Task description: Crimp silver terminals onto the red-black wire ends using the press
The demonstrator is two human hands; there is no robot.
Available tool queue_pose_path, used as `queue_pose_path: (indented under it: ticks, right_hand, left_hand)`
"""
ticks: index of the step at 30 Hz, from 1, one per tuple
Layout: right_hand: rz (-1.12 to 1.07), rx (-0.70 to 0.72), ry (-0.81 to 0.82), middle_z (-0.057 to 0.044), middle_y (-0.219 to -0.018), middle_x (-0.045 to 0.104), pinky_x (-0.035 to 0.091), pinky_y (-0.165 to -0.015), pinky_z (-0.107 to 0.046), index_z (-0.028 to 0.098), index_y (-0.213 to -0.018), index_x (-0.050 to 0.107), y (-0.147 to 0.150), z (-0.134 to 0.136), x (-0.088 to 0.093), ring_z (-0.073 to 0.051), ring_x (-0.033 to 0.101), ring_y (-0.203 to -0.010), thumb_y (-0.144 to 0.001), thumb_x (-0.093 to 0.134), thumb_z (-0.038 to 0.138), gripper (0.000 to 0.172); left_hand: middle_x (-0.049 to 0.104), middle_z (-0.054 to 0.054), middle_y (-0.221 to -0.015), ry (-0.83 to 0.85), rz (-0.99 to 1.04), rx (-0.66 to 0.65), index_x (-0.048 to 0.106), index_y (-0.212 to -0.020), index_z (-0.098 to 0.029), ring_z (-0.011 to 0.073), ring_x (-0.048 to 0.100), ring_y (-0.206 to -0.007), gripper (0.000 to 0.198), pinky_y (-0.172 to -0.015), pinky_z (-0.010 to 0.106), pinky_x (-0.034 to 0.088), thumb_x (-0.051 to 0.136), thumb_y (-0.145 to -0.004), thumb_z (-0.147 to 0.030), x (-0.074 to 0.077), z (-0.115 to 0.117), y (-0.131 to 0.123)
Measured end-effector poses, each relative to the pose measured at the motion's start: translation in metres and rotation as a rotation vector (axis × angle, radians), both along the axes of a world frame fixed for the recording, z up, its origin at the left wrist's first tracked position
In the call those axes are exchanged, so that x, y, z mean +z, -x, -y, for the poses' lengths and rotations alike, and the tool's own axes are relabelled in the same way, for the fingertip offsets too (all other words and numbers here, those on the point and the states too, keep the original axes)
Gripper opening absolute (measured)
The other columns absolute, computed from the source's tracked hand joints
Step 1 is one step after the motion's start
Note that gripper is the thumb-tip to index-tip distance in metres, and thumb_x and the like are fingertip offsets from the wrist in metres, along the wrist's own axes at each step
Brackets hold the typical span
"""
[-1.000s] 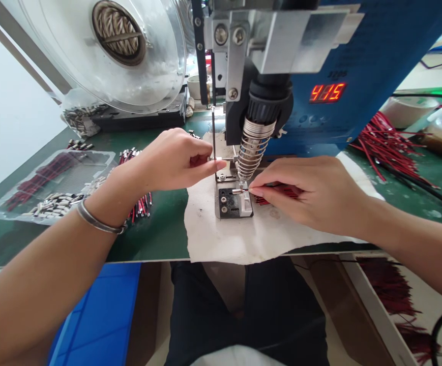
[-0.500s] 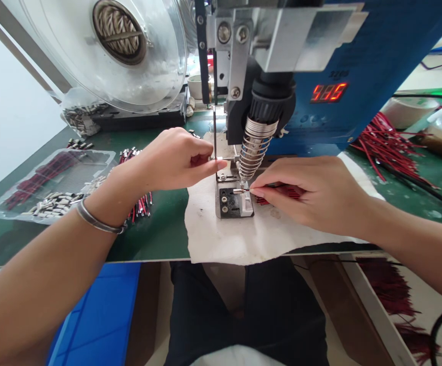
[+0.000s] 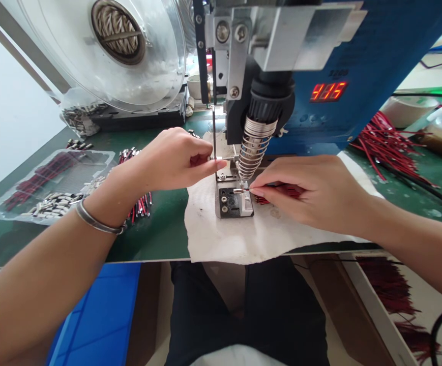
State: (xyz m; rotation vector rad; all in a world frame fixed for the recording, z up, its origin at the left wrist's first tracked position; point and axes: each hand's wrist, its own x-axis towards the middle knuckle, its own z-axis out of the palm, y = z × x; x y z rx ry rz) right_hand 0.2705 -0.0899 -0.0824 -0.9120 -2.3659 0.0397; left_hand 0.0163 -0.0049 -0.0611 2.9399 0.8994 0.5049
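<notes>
My left hand point(image 3: 175, 161) is closed in a pinch on a small metal pin that sticks out toward the soldering tip. My right hand point(image 3: 308, 189) pinches a thin red wire point(image 3: 243, 190), whose bare end lies on the small metal fixture block point(image 3: 233, 202) under the coiled soldering iron point(image 3: 257, 145). More red wires lie bunched under my right palm. Both hands rest on a white cloth point(image 3: 243, 234) spread over the green bench.
A blue machine with a red digit display point(image 3: 327, 91) stands behind. A clear solder-wire reel point(image 3: 117, 46) hangs upper left. A clear tray point(image 3: 49, 185) of metal caps and wires sits left; finished pieces point(image 3: 139, 203) beside it. Red wire piles point(image 3: 384, 137) lie right.
Both hands stay almost still. The red digits on the display have changed.
</notes>
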Motion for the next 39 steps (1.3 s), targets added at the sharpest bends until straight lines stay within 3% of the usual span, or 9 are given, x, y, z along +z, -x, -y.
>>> queue_pose_path:
  ticks: [39]
  right_hand:
    - [-0.019,0.061,-0.033,-0.002,-0.084,0.077,0.051,-0.063,-0.031,0.02,-0.089,0.072,-0.0016,-0.0042,-0.0027,-0.016,0.071,-0.073,-0.099,0.06,0.015,0.016]
  left_hand:
    - [0.027,-0.004,-0.052,-0.003,-0.033,0.029,0.029,-0.061,-0.023,0.0135,0.023,-0.051,0.044,-0.055,0.034,0.024,0.044,-0.095,-0.047,0.0012,0.0008,0.0]
